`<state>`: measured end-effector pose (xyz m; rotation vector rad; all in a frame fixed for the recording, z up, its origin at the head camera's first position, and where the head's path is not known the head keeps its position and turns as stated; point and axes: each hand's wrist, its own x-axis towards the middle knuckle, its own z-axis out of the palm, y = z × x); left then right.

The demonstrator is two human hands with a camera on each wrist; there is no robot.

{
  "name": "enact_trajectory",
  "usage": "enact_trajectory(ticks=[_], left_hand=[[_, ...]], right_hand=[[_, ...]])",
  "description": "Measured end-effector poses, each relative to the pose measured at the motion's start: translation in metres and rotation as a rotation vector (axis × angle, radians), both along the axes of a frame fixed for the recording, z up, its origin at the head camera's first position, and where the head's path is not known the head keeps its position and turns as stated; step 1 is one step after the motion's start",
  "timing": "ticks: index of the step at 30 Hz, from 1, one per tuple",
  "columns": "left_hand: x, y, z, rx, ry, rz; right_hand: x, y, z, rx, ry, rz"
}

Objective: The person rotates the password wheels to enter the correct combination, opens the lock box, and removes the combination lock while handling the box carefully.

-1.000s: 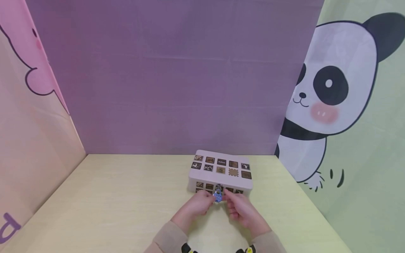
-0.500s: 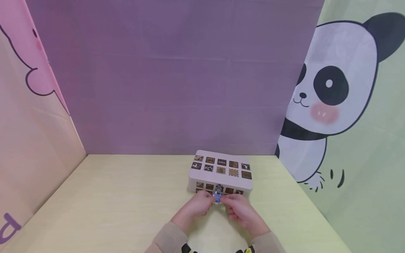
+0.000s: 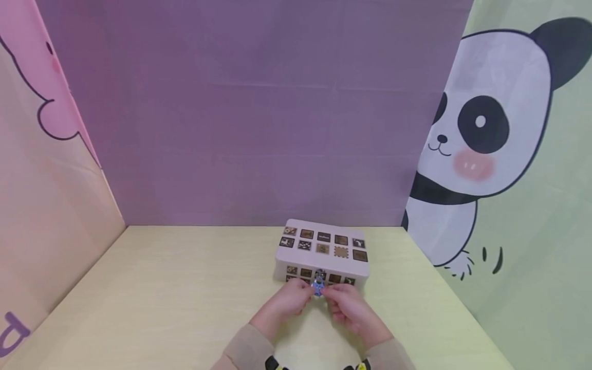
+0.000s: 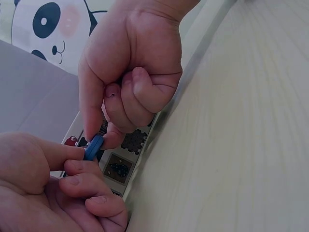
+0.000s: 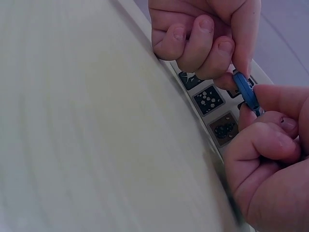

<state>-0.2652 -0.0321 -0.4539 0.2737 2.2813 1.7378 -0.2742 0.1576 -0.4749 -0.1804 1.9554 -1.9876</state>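
Note:
A small blue padlock (image 3: 318,288) hangs at the metal clasp (image 3: 320,274) on the front of a pale box (image 3: 324,263) printed with little square pictures. My left hand (image 3: 289,297) pinches the padlock's left side between thumb and index finger. From the right, my right hand (image 3: 350,305) pinches its other side. Both wrist views show the blue padlock body (image 5: 246,91) edge-on between the two sets of fingertips, with the remaining fingers curled in. The fingers cover part of the padlock and of the box's printed front.
The box stands toward the back right of a light wooden table (image 3: 185,288). Behind the table hangs a purple cloth (image 3: 254,118). Side panels carry a panda picture (image 3: 499,113) on the right and a pink cartoon figure (image 3: 51,87) on the left.
My right fingertips have come down and left from beside the clasp onto the padlock's lower right side. The left hand and the box have stayed in place.

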Motion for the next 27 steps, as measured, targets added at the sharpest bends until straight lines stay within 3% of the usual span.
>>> enact_trajectory(ticks=[27], left_hand=[[-0.0015, 0.0000, -0.0015, 0.013, -0.005, -0.006]], right_hand=[[-0.0002, -0.0015, -0.0007, 0.017, -0.010, -0.018]])
